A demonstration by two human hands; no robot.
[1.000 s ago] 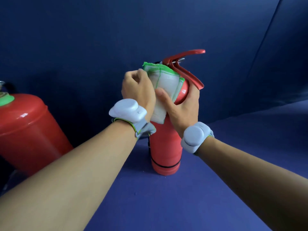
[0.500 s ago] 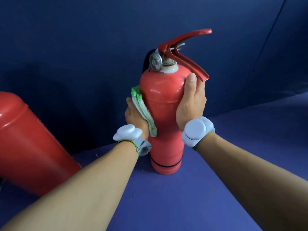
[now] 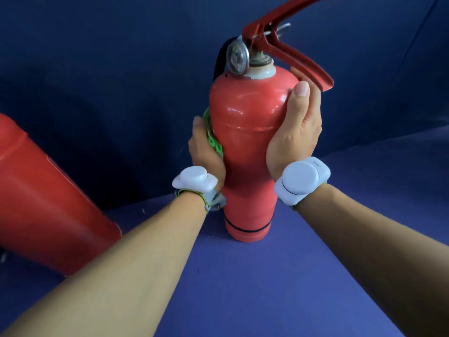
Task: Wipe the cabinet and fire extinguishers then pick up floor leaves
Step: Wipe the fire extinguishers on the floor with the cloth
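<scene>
A small red fire extinguisher (image 3: 245, 132) stands upright on a blue surface, with a pressure gauge (image 3: 237, 59) and red lever handle (image 3: 286, 42) on top. My left hand (image 3: 204, 149) presses a green-edged cloth (image 3: 213, 139) against the cylinder's left side; only the cloth's green edge shows. My right hand (image 3: 296, 127) wraps around the right side of the cylinder just below the lever, thumb on the front. White sensor units sit on both wrists.
A larger red extinguisher (image 3: 46, 210) lies tilted at the left, close to my left forearm. The blue cloth-covered surface (image 3: 243, 288) runs under everything, and a dark blue backdrop (image 3: 109, 69) rises behind. No leaves are visible.
My left hand carried the cloth from the extinguisher's top down to its left side, then further around behind. The right hand stayed on the cylinder. The view moved closer.
</scene>
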